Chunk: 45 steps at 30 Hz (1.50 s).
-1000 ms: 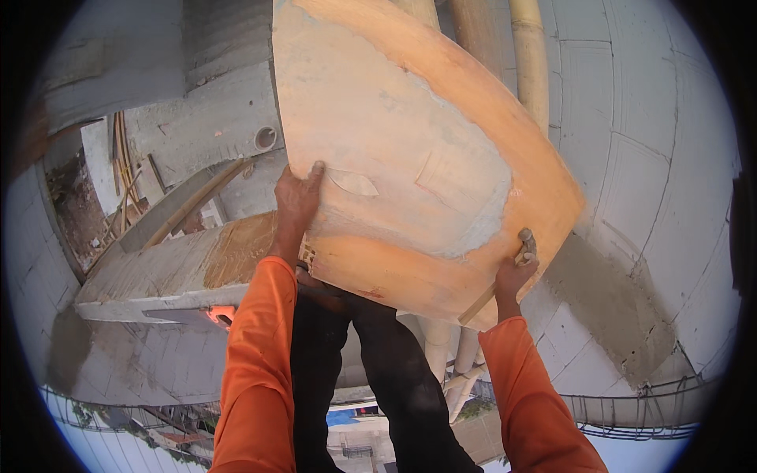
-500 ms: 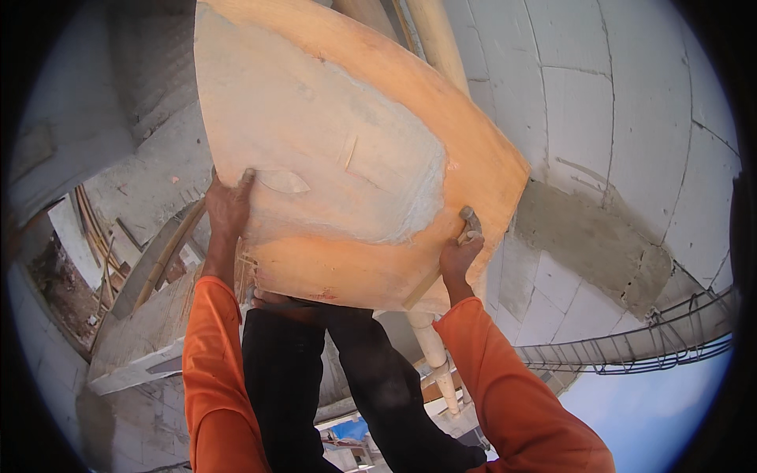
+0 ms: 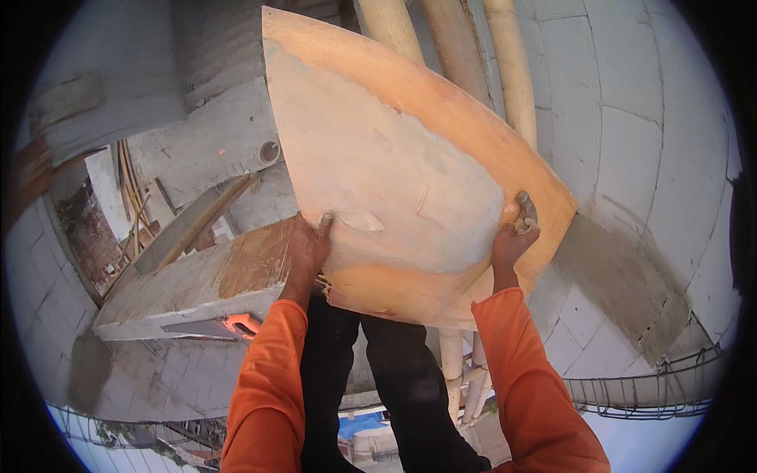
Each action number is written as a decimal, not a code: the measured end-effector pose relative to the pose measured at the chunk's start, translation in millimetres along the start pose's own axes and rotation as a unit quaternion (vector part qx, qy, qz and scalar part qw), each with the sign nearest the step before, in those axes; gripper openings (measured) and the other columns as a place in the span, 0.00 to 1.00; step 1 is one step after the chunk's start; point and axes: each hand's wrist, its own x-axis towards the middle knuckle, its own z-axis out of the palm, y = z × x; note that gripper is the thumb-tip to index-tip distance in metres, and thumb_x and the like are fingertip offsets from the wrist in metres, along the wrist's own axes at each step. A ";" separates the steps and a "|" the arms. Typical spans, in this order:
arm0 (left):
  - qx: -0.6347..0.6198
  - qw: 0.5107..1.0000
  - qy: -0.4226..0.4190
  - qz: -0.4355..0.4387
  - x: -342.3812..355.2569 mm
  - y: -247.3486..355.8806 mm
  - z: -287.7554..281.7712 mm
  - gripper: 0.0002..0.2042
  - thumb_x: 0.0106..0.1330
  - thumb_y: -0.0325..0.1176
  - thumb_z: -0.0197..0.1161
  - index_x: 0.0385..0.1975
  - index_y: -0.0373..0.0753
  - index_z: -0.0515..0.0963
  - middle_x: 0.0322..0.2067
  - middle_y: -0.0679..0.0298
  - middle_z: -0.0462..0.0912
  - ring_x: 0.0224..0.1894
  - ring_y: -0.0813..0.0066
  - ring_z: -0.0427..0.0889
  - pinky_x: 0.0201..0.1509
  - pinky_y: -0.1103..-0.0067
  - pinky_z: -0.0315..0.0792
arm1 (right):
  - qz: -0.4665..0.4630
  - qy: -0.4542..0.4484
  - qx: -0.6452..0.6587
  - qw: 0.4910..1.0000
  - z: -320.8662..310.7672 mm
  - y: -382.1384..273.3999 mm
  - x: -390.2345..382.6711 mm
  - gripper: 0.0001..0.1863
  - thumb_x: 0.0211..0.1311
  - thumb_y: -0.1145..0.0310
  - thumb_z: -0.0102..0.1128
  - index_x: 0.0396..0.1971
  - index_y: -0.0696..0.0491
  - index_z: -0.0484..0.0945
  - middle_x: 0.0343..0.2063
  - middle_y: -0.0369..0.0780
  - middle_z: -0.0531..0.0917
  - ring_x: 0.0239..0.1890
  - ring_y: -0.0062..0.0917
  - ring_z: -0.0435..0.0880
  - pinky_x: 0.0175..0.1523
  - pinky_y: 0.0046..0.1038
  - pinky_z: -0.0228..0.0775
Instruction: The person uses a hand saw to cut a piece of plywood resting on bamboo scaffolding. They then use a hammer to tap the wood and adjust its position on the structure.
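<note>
A large plywood board, orange with a greyish cement-coloured patch and one curved side, is held tilted in front of my legs. My left hand is closed on its lower left edge, thumb on the face and the other fingers hidden behind. Over the lower right of the board, my right hand is wrapped round a hammer. The hammer's head points up and its wooden handle slants down to the left against the board. A leaf-shaped mark shows on the face beside my left thumb.
A handsaw with an orange handle lies by the concrete ledge at left. Bamboo poles stand behind the board. Right is a block wall with a rebar cage below. Wood strips lie far left.
The board and both hands appear farther right and slightly lower in view, and the surroundings have shifted too. The handsaw has come into sight. Both hands keep their holds.
</note>
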 end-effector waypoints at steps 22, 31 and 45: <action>0.049 0.993 -0.086 -0.070 -3.0 10.8 -21.2 0.34 0.66 0.54 0.56 0.57 0.26 0.61 0.47 0.35 0.75 0.52 0.38 0.74 0.53 0.59 0.69 | -0.111 -0.214 -0.362 0.900 -30.8 -61.7 74.1 0.27 0.51 0.69 0.56 0.52 0.61 0.63 0.47 0.53 0.68 0.52 0.51 0.67 0.58 0.46 0.59; 0.347 0.895 -0.115 -0.256 -81.8 -145.4 -198.7 0.17 0.58 0.40 0.59 0.38 0.29 0.77 0.35 0.42 0.81 0.42 0.47 0.81 0.47 0.63 0.73 | -0.250 -0.290 -0.235 0.893 11.6 -64.0 60.6 0.31 0.45 0.72 0.67 0.51 0.59 0.64 0.47 0.51 0.69 0.51 0.40 0.70 0.58 0.39 0.60; 0.221 0.875 0.134 -0.410 -181.5 -262.0 -157.3 0.34 0.46 0.38 0.67 0.54 0.33 0.63 0.44 0.48 0.78 0.48 0.49 0.78 0.52 0.64 0.72 | -0.236 -0.334 -0.249 0.878 -4.5 -68.9 71.4 0.30 0.49 0.71 0.65 0.52 0.55 0.61 0.33 0.37 0.67 0.35 0.21 0.68 0.43 0.26 0.65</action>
